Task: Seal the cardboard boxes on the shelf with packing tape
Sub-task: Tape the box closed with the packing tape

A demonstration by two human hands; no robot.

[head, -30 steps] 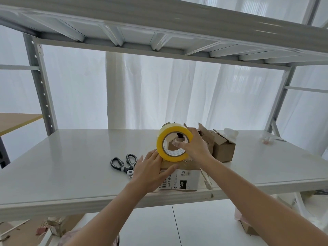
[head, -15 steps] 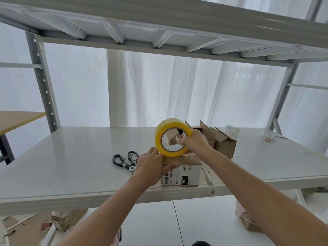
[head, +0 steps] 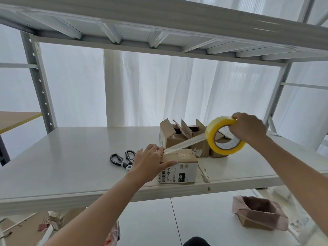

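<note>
A small closed cardboard box (head: 184, 170) with a white label sits near the front edge of the white shelf (head: 71, 166). My left hand (head: 150, 161) grips its left end, thumb along the front, fingers pressing the tape end onto the top. My right hand (head: 248, 127) holds the yellow tape roll (head: 224, 135) up and to the right of the box. A clear strip of tape (head: 186, 143) stretches from the roll down to the box's top left edge. Behind stand open cardboard boxes (head: 174, 134) with raised flaps.
Black-handled scissors (head: 122, 158) lie on the shelf just left of my left hand. The upper shelf (head: 159, 32) hangs overhead. An open box lined with a pink bag (head: 257, 213) sits on the floor below right. Cardboard scraps (head: 49, 222) litter the floor at lower left.
My right hand has pulled the tape roll away to the right and up, drawing out a long strip from the box. My left hand stays on the box.
</note>
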